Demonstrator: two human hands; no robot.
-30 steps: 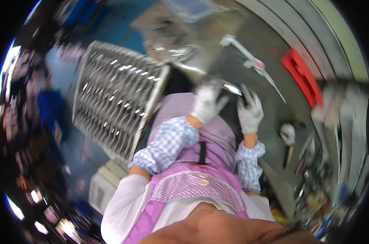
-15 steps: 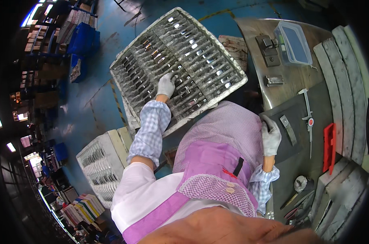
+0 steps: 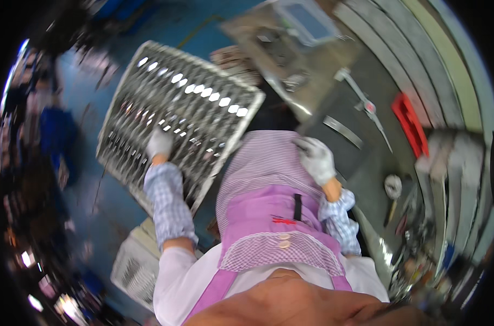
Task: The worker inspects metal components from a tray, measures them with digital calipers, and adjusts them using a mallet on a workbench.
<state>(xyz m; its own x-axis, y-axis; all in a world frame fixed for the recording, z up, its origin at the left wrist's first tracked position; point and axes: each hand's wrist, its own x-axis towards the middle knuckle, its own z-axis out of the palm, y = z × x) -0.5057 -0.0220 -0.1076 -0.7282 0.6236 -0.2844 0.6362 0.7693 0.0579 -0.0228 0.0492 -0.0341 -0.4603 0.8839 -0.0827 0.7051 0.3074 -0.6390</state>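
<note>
A large tray (image 3: 200, 182) holds rows of small shiny metal parts in narrow slots. Over its lower-left half lies my gloved left hand (image 3: 160, 143), its fingers too smeared by motion to read. At the bench's near edge, beside my apron, my gloved right hand (image 3: 317, 161) has its fingers loosely bent and a little apart, and nothing shows in them. Nearest to it on the bench's dark mat is a curved metal strip (image 3: 342, 132). A dial caliper (image 3: 366, 106) lies beyond the strip.
A red holder (image 3: 410, 124) and long curved grey blocks (image 3: 388, 43) line the right side. A clear plastic box (image 3: 306, 22) and a metal fixture (image 3: 277, 46) stand at the bench's far end. Another tray of parts (image 3: 135, 271) sits lower left.
The whole view has swung, so the tray appears farther left and the bench nearer the middle. My left hand remains over the tray; my right hand stays by the bench edge.
</note>
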